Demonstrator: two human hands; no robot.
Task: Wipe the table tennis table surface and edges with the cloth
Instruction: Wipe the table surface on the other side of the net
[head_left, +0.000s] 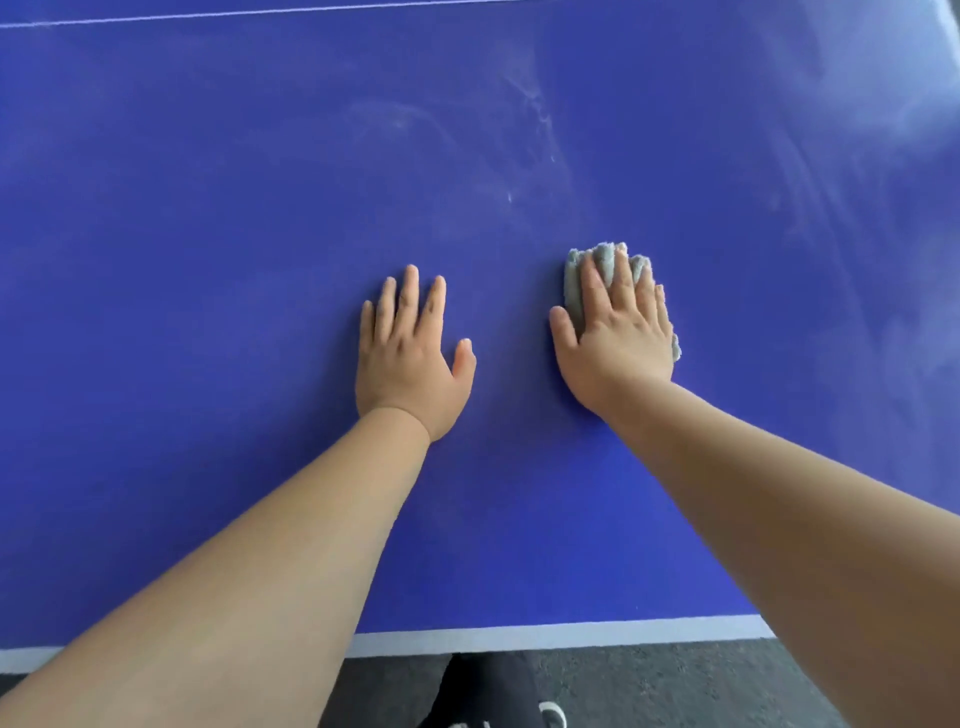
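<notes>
The small grey fluffy cloth (573, 283) lies on the flat blue table tennis surface (208, 260), a bit to the right of the middle. The right hand (618, 338) sits on top of it. Its fingers (623, 280) are straight and spread out. They do not curl round the cloth; they press it flat, so lots of the cloth touches the surface and can rub off the dirt.

The left hand (410, 353) lies flat on the bare blue just beside it, fingers also straight and holding nothing. It likely helps the person lean over and stay steady.

Pale dusty smears (535, 119) show farther away and off to the right, so that part probably needs wiping next. There is lots of open room to push the cloth forward and sideways, with nothing in the way.

The white stripe (545, 636) marks the near edge, close to the person. Past it are the dark grey floor (675, 675) and a black shoe (483, 691). A thin white line (260, 13) runs across the far side. The cloth is well apart from both, so the edges look like they are not done yet.
</notes>
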